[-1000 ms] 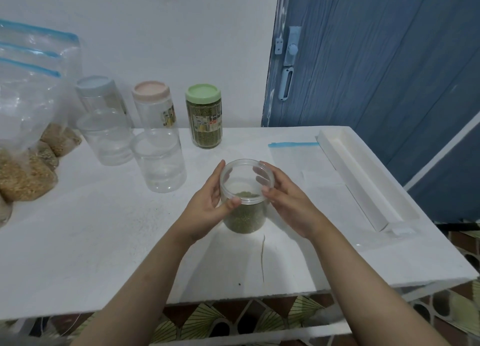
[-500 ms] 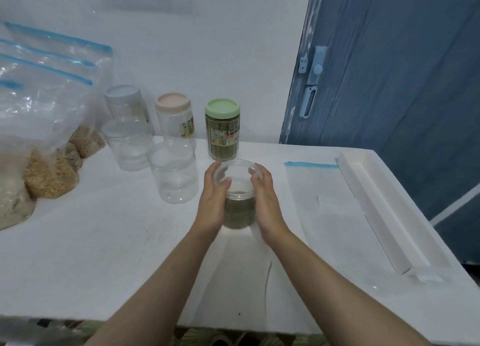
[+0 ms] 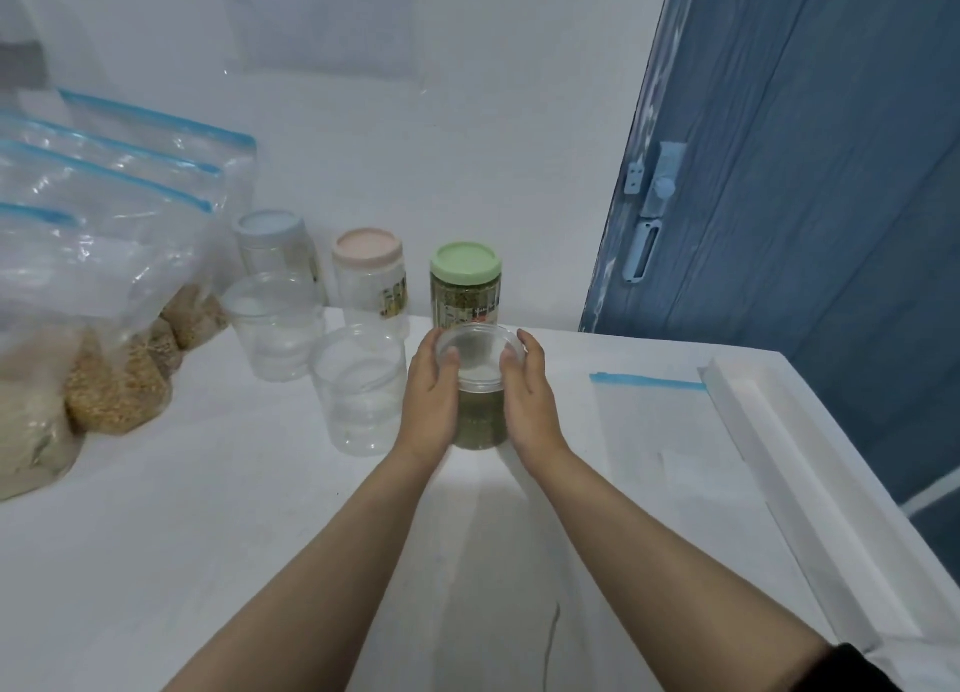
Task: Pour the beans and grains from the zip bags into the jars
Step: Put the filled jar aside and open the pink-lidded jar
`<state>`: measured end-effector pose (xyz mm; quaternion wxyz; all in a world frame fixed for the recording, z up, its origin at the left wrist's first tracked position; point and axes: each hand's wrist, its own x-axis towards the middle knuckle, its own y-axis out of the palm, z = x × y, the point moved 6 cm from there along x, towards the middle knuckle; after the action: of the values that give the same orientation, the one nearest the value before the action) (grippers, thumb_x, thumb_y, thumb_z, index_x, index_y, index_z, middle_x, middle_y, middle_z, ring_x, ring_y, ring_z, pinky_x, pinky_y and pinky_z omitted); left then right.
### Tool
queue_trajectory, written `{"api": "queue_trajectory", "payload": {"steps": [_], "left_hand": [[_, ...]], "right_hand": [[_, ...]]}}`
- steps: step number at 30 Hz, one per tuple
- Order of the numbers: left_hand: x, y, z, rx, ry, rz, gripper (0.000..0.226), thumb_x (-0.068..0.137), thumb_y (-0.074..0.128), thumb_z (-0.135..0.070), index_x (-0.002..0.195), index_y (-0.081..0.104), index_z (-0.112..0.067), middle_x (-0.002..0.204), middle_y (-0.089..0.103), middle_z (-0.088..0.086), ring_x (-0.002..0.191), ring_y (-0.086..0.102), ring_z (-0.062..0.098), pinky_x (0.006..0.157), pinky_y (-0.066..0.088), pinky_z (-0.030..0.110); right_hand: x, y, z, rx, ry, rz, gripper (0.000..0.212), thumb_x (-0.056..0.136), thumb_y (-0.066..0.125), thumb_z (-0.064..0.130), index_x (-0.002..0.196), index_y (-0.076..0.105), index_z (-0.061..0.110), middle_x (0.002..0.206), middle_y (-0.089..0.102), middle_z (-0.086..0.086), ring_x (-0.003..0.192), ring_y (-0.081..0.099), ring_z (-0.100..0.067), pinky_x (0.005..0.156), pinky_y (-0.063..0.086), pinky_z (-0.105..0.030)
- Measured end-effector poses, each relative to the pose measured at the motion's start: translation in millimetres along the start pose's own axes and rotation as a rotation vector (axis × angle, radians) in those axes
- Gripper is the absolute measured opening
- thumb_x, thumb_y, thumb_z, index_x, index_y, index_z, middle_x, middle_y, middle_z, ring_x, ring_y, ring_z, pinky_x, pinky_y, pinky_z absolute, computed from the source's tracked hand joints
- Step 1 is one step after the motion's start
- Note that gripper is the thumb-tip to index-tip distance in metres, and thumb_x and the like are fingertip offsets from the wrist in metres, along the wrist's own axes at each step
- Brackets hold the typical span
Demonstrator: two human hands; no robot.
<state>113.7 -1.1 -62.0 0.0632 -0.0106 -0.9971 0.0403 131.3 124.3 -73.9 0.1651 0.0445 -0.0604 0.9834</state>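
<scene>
A clear plastic jar (image 3: 479, 421), part filled with green beans and topped by a clear lid, stands on the white table (image 3: 208, 535). My left hand (image 3: 431, 395) and my right hand (image 3: 527, 395) hold it from both sides, thumbs on the lid's rim. Two empty clear jars (image 3: 361, 390) (image 3: 275, 328) stand to its left. Behind are a green-lidded jar (image 3: 466, 291) full of green beans, a pink-lidded jar (image 3: 370, 281) and a blue-lidded jar (image 3: 270, 244). Several zip bags (image 3: 104, 286) of grains lean at the far left.
An empty zip bag (image 3: 675, 457) with a blue strip lies flat on the table's right side. A white raised ledge (image 3: 779, 457) runs along the right edge. A blue door (image 3: 805, 198) stands behind on the right, a white wall behind the jars.
Both hands have pushed the part-filled jar away from me, closer to the green-lidded jar. The view has tilted up and drawn nearer.
</scene>
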Motion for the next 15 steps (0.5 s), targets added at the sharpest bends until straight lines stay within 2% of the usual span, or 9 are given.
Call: {"api": "queue_trajectory", "payload": {"steps": [3,5,7,10,11,12,15], "left_hand": [[-8.4,0.2,-13.3,0.221,0.143,-0.031,0.048,0.107,0.036,-0.034,0.153,0.028,-0.024,0.144,0.03,-0.017,0.133,0.025,-0.006,0.11,0.019,0.016],[-13.7,2.7,-21.9,0.332,0.274,-0.032,0.049,0.107,0.037,-0.032,0.154,0.027,-0.021,0.155,0.027,-0.009,0.141,0.022,-0.001,0.112,0.017,0.012],[-21.8,2.8,-31.2,0.341,0.339,-0.039,0.048,0.107,0.038,-0.029,0.153,0.029,-0.02,0.157,0.027,-0.005,0.144,0.022,0.0,0.109,0.013,0.002],[-27.2,-9.6,-53.9,0.243,0.424,-0.103,0.043,0.106,0.04,-0.022,0.149,0.036,-0.018,0.147,0.034,-0.011,0.13,0.022,-0.024,0.102,0.014,-0.005],[-24.5,-17.0,-62.2,0.199,0.443,-0.121,0.041,0.106,0.04,-0.021,0.147,0.038,-0.018,0.143,0.035,-0.014,0.127,0.023,-0.026,0.102,0.018,-0.002],[-18.6,-25.3,-70.6,0.154,0.453,-0.132,0.04,0.106,0.04,-0.022,0.145,0.04,-0.018,0.14,0.038,-0.015,0.128,0.028,-0.021,0.105,0.022,0.003],[9.6,-52.9,-97.3,0.098,0.446,-0.15,0.037,0.105,0.041,-0.022,0.143,0.043,-0.019,0.139,0.041,-0.009,0.134,0.04,0.004,0.114,0.032,0.023]], "right_hand": [[-7.2,-6.1,13.7,-0.037,-0.092,-0.055,0.05,0.107,0.035,0.038,0.154,0.026,0.026,0.155,0.033,0.01,0.138,0.029,0.0,0.11,0.024,-0.017],[-16.5,-11.1,25.9,-0.045,-0.188,-0.122,0.046,0.107,0.036,0.036,0.151,0.031,0.027,0.149,0.035,0.017,0.135,0.029,0.006,0.108,0.023,-0.01],[-26.6,-13.9,36.2,-0.038,-0.265,-0.173,0.04,0.107,0.037,0.033,0.147,0.037,0.026,0.145,0.039,0.019,0.133,0.035,0.007,0.105,0.026,-0.005],[-31.4,-10.5,57.8,0.005,-0.344,-0.199,0.04,0.106,0.037,0.034,0.143,0.043,0.022,0.143,0.047,0.013,0.133,0.041,0.003,0.106,0.031,-0.007],[-29.0,-7.0,67.3,0.028,-0.358,-0.198,0.039,0.105,0.037,0.033,0.141,0.045,0.02,0.141,0.049,0.012,0.131,0.043,0.003,0.106,0.032,-0.009],[-24.9,-1.8,77.4,0.052,-0.371,-0.193,0.038,0.105,0.038,0.032,0.139,0.048,0.019,0.139,0.051,0.01,0.13,0.044,0.002,0.105,0.034,-0.01],[-7.5,24.3,110.5,0.081,-0.403,-0.154,0.035,0.105,0.038,0.031,0.134,0.051,0.016,0.135,0.055,0.005,0.127,0.048,-0.003,0.107,0.037,-0.017]]}}
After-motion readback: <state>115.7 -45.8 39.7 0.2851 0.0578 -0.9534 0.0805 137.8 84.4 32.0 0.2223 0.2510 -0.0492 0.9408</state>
